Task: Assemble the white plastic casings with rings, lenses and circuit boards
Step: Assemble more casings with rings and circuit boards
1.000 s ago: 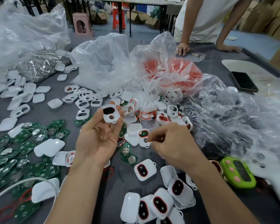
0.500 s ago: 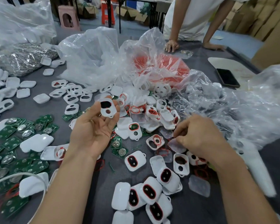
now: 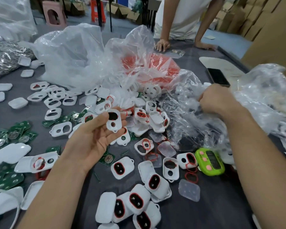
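My left hand [image 3: 92, 138] is palm up over the table and holds a white casing [image 3: 114, 120] with two holes between thumb and fingertips. My right hand [image 3: 216, 100] grips a crumpled clear plastic bag [image 3: 188, 119] at the right. Loose white casings [image 3: 59, 128] lie scattered across the grey table [image 3: 221, 212]. Several closed casings with red rings [image 3: 136, 201] sit near the front. Green circuit boards [image 3: 15, 136] lie at the left. Clear lenses [image 3: 189, 190] and red rings [image 3: 191, 177] lie beside the bag.
A green counter device [image 3: 210, 161] sits at the right. Big plastic bags [image 3: 76, 55] and an orange-filled bag [image 3: 149, 66] fill the middle back. A phone [image 3: 217, 76] lies far right. Another person [image 3: 185, 17] leans with both hands on the far edge.
My right hand left the small parts near the centre, moved right and up, and took hold of the clear plastic bag. My left hand keeps holding the casing.
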{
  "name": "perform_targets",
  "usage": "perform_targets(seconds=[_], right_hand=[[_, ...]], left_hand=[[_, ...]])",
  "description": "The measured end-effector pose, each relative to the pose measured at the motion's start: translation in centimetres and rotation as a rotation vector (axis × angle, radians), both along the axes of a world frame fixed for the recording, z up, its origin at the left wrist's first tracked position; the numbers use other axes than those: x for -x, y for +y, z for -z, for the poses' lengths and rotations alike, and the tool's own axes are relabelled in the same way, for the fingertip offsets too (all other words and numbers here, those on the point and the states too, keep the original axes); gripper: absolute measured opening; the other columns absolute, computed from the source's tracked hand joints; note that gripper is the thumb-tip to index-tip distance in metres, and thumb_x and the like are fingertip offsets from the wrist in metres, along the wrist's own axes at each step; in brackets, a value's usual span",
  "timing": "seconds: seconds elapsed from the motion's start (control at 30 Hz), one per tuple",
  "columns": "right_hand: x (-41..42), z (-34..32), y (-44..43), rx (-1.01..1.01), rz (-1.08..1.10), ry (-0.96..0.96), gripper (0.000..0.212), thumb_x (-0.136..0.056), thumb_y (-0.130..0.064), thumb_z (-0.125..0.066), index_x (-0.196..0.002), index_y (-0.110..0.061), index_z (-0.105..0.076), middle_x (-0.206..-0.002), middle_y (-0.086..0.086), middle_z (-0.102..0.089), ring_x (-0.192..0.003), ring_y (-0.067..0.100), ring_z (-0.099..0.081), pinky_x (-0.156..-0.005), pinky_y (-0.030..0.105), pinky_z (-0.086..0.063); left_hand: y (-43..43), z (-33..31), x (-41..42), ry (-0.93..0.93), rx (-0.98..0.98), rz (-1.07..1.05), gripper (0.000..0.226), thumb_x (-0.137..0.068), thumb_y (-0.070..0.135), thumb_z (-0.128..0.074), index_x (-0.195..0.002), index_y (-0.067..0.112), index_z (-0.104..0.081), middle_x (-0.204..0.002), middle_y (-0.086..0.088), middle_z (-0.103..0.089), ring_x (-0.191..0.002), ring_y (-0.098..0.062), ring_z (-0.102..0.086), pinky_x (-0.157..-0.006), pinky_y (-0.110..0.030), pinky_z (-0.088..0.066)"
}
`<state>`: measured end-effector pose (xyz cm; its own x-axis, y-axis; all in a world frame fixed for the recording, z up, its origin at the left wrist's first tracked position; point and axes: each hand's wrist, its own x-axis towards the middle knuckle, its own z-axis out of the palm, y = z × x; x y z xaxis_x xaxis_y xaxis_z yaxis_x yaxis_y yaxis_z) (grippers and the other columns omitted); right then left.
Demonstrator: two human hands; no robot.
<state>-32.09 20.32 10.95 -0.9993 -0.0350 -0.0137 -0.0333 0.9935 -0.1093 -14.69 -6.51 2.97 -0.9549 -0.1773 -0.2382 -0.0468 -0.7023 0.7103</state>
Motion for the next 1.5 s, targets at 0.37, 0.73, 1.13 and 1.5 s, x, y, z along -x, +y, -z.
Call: perform_targets(seconds=[0.37, 0.73, 1.13, 1.5], right_hand=[[1.4, 3.7, -0.5, -0.070, -0.290, -0.288, 0.046, -0.089, 0.007, -0.050, -0.133, -0.006, -0.058, -0.084, -0.010, -0.056, -0.076, 0.008, -0.056, -0.063, 0.028, -0.050], [0.2, 1.9, 0.9, -0.078, -0.286, -0.242, 0.013, -0.087, -0.008, -0.065, -0.083, -0.020, -0.069, -0.084, -0.003, -0.070, -0.082, 0.020, -0.065, -0.073, 0.029, -0.049], [-10.8, 2.4, -10.6, 0.691, -0.560, 0.000, 0.029, -0.083, 0.000, -0.068, -0.080, -0.025, -0.082, -0.072, -0.019, -0.074, -0.066, -0.007, -0.066, -0.062, 0.008, -0.048], [-13.0, 5.8, -17.2, 0.207, -0.879, -0.203, 0.023, -0.089, -0.024, -0.072, -0.111, -0.027, -0.078, -0.103, -0.005, -0.077, -0.095, 0.017, -0.068, -0.087, 0.030, -0.054]], left_hand=[[-0.4, 0.6, 0.1, -0.031, 0.000, -0.027, 0.041, -0.084, 0.021, -0.065, -0.120, 0.002, -0.072, -0.124, -0.019, -0.072, -0.107, -0.029, -0.074, -0.069, -0.032, -0.063], [-0.9, 0.6, 0.2, -0.012, -0.041, -0.049, 0.043, -0.084, 0.023, -0.065, -0.122, 0.002, -0.071, -0.122, -0.018, -0.072, -0.098, -0.030, -0.076, -0.068, -0.031, -0.063], [-3.5, -0.3, -1.4, 0.064, -0.230, -0.258, 0.039, -0.078, 0.026, -0.070, -0.110, 0.005, -0.072, -0.103, -0.012, -0.077, -0.083, -0.020, -0.076, -0.069, -0.027, -0.063], [-5.6, -0.3, -2.3, 0.179, -0.352, -0.346, 0.032, -0.082, 0.031, -0.066, -0.100, 0.007, -0.076, -0.094, -0.007, -0.076, -0.076, -0.015, -0.072, -0.066, -0.023, -0.062]])
